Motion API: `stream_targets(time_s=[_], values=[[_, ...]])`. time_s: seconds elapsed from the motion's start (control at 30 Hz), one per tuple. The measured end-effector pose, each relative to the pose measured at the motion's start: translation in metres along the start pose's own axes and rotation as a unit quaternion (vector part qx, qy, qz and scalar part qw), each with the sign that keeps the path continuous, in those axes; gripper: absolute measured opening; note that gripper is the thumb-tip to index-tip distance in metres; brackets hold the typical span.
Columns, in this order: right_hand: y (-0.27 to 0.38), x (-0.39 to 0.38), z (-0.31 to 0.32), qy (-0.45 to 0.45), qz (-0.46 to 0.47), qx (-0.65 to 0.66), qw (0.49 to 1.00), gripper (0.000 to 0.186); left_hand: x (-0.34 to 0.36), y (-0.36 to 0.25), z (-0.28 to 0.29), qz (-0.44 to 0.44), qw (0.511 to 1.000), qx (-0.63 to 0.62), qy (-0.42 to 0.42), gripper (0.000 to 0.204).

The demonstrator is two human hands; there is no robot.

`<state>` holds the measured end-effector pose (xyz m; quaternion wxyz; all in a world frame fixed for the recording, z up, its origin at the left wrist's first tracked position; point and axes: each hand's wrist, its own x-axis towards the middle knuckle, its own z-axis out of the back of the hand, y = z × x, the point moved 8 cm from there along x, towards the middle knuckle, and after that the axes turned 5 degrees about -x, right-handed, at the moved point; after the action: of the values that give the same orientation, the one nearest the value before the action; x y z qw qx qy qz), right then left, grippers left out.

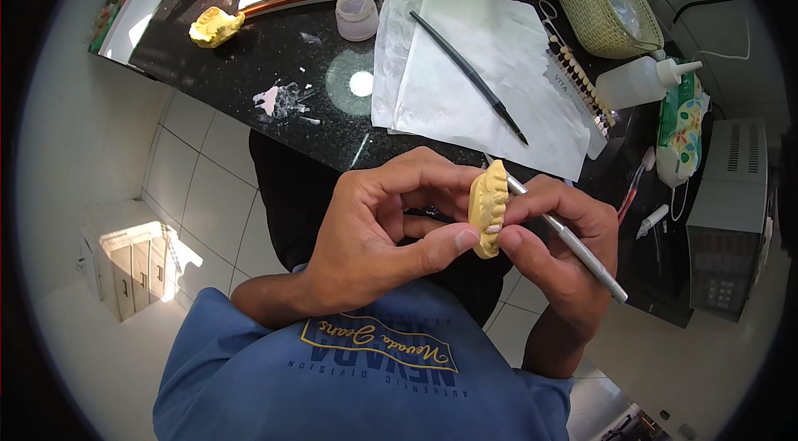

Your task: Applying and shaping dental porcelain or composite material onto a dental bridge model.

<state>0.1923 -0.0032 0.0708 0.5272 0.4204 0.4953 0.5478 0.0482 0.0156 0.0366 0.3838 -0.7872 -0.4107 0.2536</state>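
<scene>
My left hand (378,221) grips a yellow plaster dental cast (484,212) between thumb and fingers, raised in front of my torso with its row of teeth facing right. One small white tooth (494,229) stands out on the lower part of that row. In my right hand (573,246) lies a slim silver metal-handled instrument (588,261), slanting from the cast's upper end down to the right. Its working tip is mostly hidden behind the cast. The right thumb and index finger come close together beside the white tooth; whether they touch it I cannot tell.
Beyond my hands is a black worktop (241,83) with white paper sheets (449,42) and a black pen-like tool (470,75). Another yellow cast piece (214,27) sits far left. To the right are a tooth shade guide (580,83), squeeze bottle (640,82) and woven baskets (603,13).
</scene>
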Motion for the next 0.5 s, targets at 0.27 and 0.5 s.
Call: stream_targets(time_s=[0.27, 0.5], values=[[-0.0016, -0.0003, -0.0003, 0.000, 0.000, 0.013, 1.000, 0.009, 0.0001, -0.0006, -0.0006, -0.029, 0.999, 0.009, 0.042, 0.041], [-0.0019, -0.0009, 0.0002, 0.003, -0.010, 0.022, 1.000, 0.008, -0.0007, -0.0018, -0.0017, -0.031, 0.998, 0.023, 0.045, 0.040]])
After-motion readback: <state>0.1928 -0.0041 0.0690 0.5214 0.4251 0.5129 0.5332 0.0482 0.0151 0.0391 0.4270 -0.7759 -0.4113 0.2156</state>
